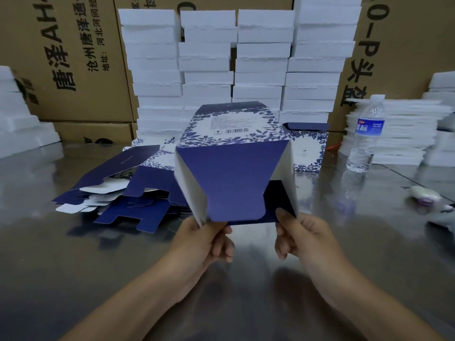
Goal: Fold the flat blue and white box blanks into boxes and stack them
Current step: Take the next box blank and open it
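Blue-and-white floral cardboard box (234,183), half-formed, is up over the shiny steel tabletop (73,267) at centre, its open end facing us. The left hand (209,237) pinches the near left corner and the right hand (302,235) pinches the near right edge, thumb on top. Risky spot: the big navy flap lies loose over the white side flaps, so a hurried push could buckle it. With grip at one edge only, the box could twist free onto the messy pile of flat blue blanks (118,193) at left.

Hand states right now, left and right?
Left hand: grips the half-folded box at its near left edge.
Right hand: grips its near right edge.
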A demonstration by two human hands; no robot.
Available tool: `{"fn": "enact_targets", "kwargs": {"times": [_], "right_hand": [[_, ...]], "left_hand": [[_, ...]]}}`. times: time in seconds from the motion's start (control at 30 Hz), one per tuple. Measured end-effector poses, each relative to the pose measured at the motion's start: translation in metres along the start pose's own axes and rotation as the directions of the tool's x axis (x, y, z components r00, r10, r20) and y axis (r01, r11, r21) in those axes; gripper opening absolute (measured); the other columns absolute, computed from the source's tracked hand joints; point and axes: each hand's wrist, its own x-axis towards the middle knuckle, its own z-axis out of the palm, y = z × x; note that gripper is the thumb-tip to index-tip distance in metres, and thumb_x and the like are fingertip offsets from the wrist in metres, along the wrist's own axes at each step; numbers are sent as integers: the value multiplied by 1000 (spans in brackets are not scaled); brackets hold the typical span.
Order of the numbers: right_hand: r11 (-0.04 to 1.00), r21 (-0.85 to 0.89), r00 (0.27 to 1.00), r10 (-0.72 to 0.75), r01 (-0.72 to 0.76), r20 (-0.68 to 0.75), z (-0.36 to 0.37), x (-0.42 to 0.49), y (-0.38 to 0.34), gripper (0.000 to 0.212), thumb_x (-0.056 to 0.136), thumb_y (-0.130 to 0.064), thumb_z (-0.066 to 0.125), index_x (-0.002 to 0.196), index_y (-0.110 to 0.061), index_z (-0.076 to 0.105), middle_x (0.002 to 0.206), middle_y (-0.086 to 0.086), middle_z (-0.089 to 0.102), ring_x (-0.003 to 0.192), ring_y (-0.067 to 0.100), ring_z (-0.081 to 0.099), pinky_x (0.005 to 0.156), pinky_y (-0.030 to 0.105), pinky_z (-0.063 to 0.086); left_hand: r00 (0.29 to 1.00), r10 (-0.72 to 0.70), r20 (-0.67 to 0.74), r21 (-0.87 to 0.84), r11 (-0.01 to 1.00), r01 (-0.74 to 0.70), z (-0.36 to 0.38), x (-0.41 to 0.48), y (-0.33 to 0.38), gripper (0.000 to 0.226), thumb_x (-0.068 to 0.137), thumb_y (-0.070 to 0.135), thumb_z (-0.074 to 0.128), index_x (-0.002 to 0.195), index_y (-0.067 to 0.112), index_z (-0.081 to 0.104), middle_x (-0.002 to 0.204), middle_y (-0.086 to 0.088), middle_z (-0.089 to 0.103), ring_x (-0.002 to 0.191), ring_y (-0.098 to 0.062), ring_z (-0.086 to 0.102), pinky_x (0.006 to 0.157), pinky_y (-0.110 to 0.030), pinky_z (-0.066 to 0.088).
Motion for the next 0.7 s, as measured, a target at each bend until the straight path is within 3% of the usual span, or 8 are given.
{"fn": "enact_targets", "kwargs": {"times": [0.13,0.33,0.47,0.57,0.63,0.7], "right_hand": [[999,36,999,40,-41,32,1,-3,-1,58,96,-17,46,39,-19,54,36,6,43,34,14,42,44,15,42],[990,-28,979,140,-137,151,2,-5,1,57,95,-29,47,39,-18,57,38,7,48,37,17,47,46,20,43],[988,-31,969,154,-151,194,2,-7,-3,60,97,-22,44,38,-18,55,38,5,48,37,15,48,46,21,44],[990,-20,970,142,-141,198,2,-8,-5,62,98,-19,39,38,-20,55,38,4,47,39,15,47,48,20,45],[989,-7,967,143,-145,211,4,-9,-4,62,98,-22,39,39,-20,56,39,5,48,39,16,49,48,21,46],[987,16,961,155,-163,227,7,-9,-4,62,98,-20,38,39,-18,58,39,6,50,39,16,50,46,22,46]], "left_hand": [[996,-12,89,-2,1000,12,2,-3,-1,31,66,36,67,44,16,57,37,-7,38,39,-18,51,45,-26,47],[997,-7,83,26,1000,5,5,-5,-3,31,70,32,65,47,14,55,36,-5,35,39,-16,51,45,-25,47],[994,22,109,45,999,-27,5,-6,-3,32,71,26,65,42,18,56,35,-3,35,41,-15,52,47,-24,49],[983,37,181,99,994,-56,0,-6,-3,45,86,11,60,43,24,62,37,4,41,45,-11,50,55,-21,50],[982,45,185,104,992,-65,0,-6,-3,50,91,12,53,45,28,63,38,4,38,46,-11,50,55,-21,50],[985,49,164,91,994,-65,1,-7,-3,40,83,23,69,44,24,62,37,2,35,44,-13,51,52,-22,49]]}}
